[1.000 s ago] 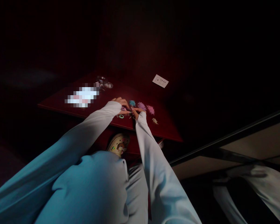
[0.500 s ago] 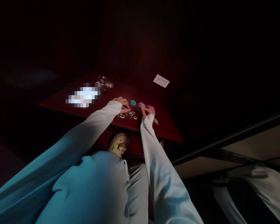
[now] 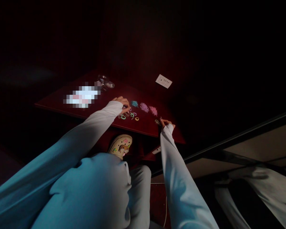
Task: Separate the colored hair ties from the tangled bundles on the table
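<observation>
My left hand [image 3: 122, 103] is over a loose cluster of small coloured loops. Its fingers are bent down with the thumb close to them, and whatever is between the tips is too small to make out. Close to it lie a green ring [image 3: 123, 117], a second green ring [image 3: 132, 115] and a yellow ring [image 3: 137, 119]. My right hand [image 3: 167, 123] reaches a small pale pile [image 3: 157, 121], thumb and fingertips together at its edge. Behind, in a row, are a blue pile [image 3: 134, 104], a purple pile [image 3: 144, 107] and a pink pile [image 3: 153, 110] of thin short pieces.
Everything lies on a dark red tabletop [image 3: 59, 97]. A bright, pixelated patch [image 3: 82, 96] is at its left, with clear plastic items [image 3: 106, 82] behind. A white socket plate [image 3: 164, 81] is on the wall. Below the table edge shows a beige clog [image 3: 121, 144].
My right hand has moved right and toward me, from the purple and pink piles to the pale pile. My left hand stays over the loops, its fingertips drawn slightly back. The view has shifted a little.
</observation>
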A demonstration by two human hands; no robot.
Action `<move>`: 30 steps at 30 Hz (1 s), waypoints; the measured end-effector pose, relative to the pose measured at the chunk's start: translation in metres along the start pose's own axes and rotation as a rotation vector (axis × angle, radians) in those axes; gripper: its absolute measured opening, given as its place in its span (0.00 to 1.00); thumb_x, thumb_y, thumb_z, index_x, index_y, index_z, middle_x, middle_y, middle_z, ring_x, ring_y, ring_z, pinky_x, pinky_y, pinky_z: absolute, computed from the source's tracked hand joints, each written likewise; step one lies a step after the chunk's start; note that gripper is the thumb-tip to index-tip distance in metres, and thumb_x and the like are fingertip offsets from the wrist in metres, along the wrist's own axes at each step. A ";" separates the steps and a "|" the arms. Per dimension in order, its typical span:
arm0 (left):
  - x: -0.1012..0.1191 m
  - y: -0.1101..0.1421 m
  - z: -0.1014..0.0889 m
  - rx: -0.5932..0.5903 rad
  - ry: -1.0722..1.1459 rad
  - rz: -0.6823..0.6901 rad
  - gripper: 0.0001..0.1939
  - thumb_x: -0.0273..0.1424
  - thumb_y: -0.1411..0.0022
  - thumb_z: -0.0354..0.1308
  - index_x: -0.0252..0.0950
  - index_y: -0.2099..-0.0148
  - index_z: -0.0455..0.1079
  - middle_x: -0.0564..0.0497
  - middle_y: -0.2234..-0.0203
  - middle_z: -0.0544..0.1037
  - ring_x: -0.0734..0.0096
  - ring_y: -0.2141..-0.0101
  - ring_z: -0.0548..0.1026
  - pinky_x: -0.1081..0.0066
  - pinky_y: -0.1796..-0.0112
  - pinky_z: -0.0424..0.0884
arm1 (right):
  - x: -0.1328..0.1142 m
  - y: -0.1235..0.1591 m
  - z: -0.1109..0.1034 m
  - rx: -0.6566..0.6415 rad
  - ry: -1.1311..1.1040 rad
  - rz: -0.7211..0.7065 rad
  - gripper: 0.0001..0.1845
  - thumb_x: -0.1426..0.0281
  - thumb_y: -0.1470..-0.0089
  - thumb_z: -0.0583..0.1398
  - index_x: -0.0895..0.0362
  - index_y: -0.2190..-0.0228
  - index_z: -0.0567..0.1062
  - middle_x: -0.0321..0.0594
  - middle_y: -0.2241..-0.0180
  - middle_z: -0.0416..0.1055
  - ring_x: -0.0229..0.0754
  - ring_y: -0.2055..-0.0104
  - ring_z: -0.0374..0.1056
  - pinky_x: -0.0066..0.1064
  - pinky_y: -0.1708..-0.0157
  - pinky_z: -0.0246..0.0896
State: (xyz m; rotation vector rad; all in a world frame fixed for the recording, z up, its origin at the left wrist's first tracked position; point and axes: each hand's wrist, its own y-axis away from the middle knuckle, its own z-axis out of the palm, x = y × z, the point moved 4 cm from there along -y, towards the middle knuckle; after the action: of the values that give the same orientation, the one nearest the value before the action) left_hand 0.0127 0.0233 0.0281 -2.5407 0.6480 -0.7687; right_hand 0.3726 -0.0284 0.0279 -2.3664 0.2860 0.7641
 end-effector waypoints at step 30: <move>-0.002 -0.001 0.001 -0.002 -0.019 -0.008 0.13 0.42 0.32 0.58 0.45 0.60 0.82 0.53 0.53 0.85 0.59 0.50 0.76 0.62 0.48 0.68 | -0.003 -0.002 0.003 -0.002 0.050 0.042 0.35 0.40 0.36 0.54 0.55 0.74 0.81 0.51 0.62 0.77 0.54 0.51 0.61 0.44 0.46 0.52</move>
State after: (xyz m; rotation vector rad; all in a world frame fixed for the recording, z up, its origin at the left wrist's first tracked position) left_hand 0.0120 0.0258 0.0268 -2.5506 0.6333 -0.7466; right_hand 0.3691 -0.0251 0.0287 -2.3903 0.3571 0.7261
